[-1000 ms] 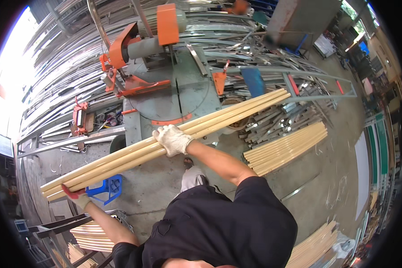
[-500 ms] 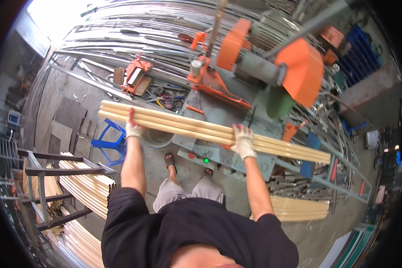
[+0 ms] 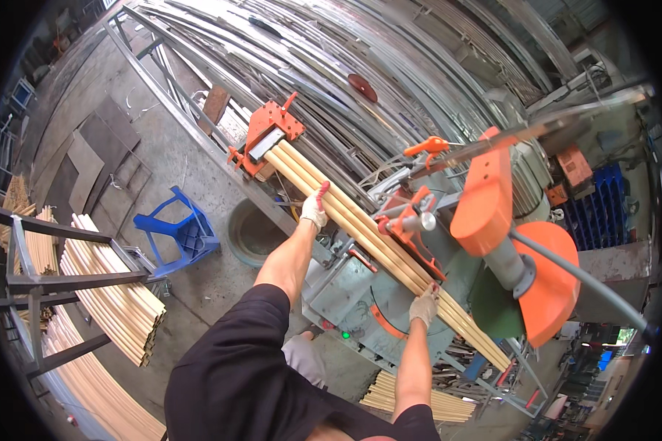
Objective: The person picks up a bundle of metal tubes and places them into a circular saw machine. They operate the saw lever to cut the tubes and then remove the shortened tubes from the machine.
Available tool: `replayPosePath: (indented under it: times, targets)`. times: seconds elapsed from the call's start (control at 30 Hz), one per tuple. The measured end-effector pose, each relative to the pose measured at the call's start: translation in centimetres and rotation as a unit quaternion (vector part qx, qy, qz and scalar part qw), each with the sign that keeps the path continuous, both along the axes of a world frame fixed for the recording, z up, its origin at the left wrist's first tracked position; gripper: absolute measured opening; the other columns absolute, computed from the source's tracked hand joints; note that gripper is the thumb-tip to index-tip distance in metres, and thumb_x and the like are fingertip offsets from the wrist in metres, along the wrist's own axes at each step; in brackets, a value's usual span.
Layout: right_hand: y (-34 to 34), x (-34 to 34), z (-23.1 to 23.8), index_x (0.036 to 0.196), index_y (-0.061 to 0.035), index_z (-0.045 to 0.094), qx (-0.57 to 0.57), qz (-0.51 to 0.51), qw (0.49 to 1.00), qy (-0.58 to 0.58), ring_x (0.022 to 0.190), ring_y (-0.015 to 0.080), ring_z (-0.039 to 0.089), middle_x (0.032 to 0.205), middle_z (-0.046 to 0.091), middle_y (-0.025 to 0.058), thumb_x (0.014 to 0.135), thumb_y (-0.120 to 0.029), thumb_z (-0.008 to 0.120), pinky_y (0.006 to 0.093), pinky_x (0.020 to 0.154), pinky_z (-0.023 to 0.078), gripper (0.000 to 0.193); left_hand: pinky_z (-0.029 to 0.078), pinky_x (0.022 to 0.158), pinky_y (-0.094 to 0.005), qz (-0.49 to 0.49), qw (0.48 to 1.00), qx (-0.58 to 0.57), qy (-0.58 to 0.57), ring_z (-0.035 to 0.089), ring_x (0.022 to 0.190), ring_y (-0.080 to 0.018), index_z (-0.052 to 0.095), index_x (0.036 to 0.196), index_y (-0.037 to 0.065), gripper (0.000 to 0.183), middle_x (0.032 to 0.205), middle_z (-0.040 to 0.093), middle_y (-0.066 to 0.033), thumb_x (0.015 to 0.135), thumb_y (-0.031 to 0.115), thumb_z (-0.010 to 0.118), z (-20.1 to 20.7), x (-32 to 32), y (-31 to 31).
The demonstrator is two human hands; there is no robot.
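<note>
A large orange chop saw [image 3: 507,242] stood at three o'clock. A bundle of long pale wooden strips [image 3: 368,231] lay across its counter [image 3: 346,294], running from eleven to four o'clock. The gloved left hand [image 3: 315,209] and gloved right hand [image 3: 424,307] each had fingers grasping the bundle.

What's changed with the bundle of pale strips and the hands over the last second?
The bundle of pale strips, carried in the air a second ago, now lies on the bed of the orange chop saw, its far end against the orange stop. The left hand and right hand, both gloved, have kept hold of it throughout. The blue plastic stool and the stacked strips on the rack stayed put.
</note>
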State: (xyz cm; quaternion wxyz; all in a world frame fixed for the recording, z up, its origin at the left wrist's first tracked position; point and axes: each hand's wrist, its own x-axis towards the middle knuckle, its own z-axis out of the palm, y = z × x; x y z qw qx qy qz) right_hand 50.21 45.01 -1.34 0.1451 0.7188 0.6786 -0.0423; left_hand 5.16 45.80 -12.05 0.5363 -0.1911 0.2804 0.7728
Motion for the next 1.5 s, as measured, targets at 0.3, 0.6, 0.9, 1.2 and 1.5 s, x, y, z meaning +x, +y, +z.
replayPosePath:
  times: [0.3,0.6,0.9,1.2,1.5]
  targets:
    - [1.7,-4.1,-1.4,0.160,-0.0035,0.028,-0.030,0.021,0.996,0.076,0.150,0.0443,0.030,0.164,0.030,0.0237,0.088,-0.015,0.067,0.0471,0.122,0.034,0.082,0.057,0.095,-0.0519,0.043,0.992,-0.116,0.019,0.069,0.106,-0.0323,0.072,0.113,0.004,0.041,0.112,0.073,-0.0130,0.077,0.014,0.090,-2.7,-5.1,-0.5]
    - [-8.8,0.2,1.9,0.127,-0.0035,0.064,-0.039,-0.041,0.965,0.255,0.111,0.0346,0.067,0.117,0.071,0.0190,0.089,-0.023,0.069,0.0420,0.097,0.053,0.043,0.054,0.096,-0.0482,-0.012,0.985,-0.123,0.124,0.066,0.107,-0.0289,0.063,0.134,0.005,0.076,0.116,0.070,-0.0108,0.070,0.032,0.096,-3.2,-4.1,0.1]
    - [-23.9,5.8,-4.4,0.112,0.0008,0.072,-0.319,-0.159,0.924,0.136,0.090,0.0426,0.072,0.096,0.075,0.0247,0.093,-0.036,0.065,0.0484,0.078,0.058,0.042,0.060,0.086,-0.0460,-0.041,0.984,-0.124,0.121,0.071,0.103,-0.0262,0.072,0.119,0.011,0.050,0.115,0.072,-0.0071,0.075,0.022,0.092,-2.6,-5.8,1.5]
    - [-24.1,6.4,-13.2,0.130,-0.0095,0.065,-0.240,-0.051,0.961,0.129,0.118,0.0469,0.059,0.132,0.062,0.0256,0.098,-0.031,0.053,0.0541,0.096,0.050,0.041,0.057,0.090,-0.0465,-0.032,0.983,-0.125,0.133,0.070,0.103,-0.0266,0.074,0.116,0.014,0.042,0.115,0.073,-0.0064,0.078,0.027,0.086,-3.7,-7.2,0.1]
    - [-23.1,7.6,-11.9,0.138,-0.0042,0.061,-0.200,0.112,0.973,0.028,0.125,0.0422,0.060,0.134,0.064,0.0233,0.102,-0.031,0.048,0.0497,0.105,0.049,0.047,0.059,0.089,-0.0436,-0.029,0.986,-0.103,0.128,0.070,0.103,-0.0249,0.073,0.116,0.010,0.046,0.113,0.072,-0.0070,0.076,0.022,0.090,-1.8,-6.5,0.0]
